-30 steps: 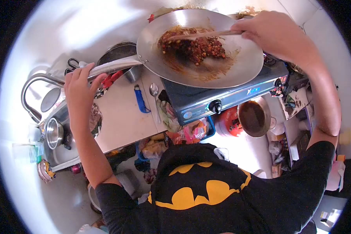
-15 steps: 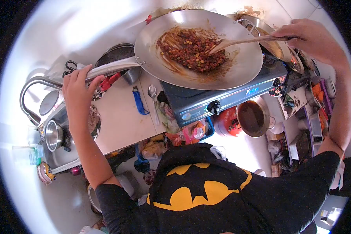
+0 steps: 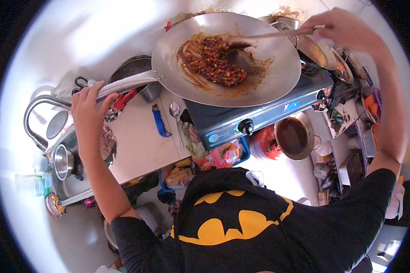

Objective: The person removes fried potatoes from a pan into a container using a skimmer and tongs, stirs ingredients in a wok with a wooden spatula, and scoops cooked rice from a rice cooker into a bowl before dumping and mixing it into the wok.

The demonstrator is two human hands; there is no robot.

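Observation:
A wide metal wok (image 3: 271,84) with a long handle (image 3: 131,83) sits on the gas stove (image 3: 269,119). My left hand (image 3: 87,103) is closed around the end of that handle. In the wok lies a mound of dark red-brown, chunky food (image 3: 214,63), with sauce smeared around it. My right hand (image 3: 344,29) is closed on the end of a wooden spatula (image 3: 275,34), slightly blurred by motion. The spatula's blade rests at the upper right edge of the food, and a dark scraped patch shows just below it.
On the counter left of the stove lie a metal spoon (image 3: 175,111) and a blue-handled item (image 3: 160,122). A dark pan (image 3: 130,68) stands behind them. At far left is a sink with a metal bowl (image 3: 63,161). A pot of brown liquid (image 3: 294,138) stands below the stove.
My right hand and the spatula have moved up and to the left. The food is pushed leftward, baring a dark patch on its right. The wok has shifted slightly left in view.

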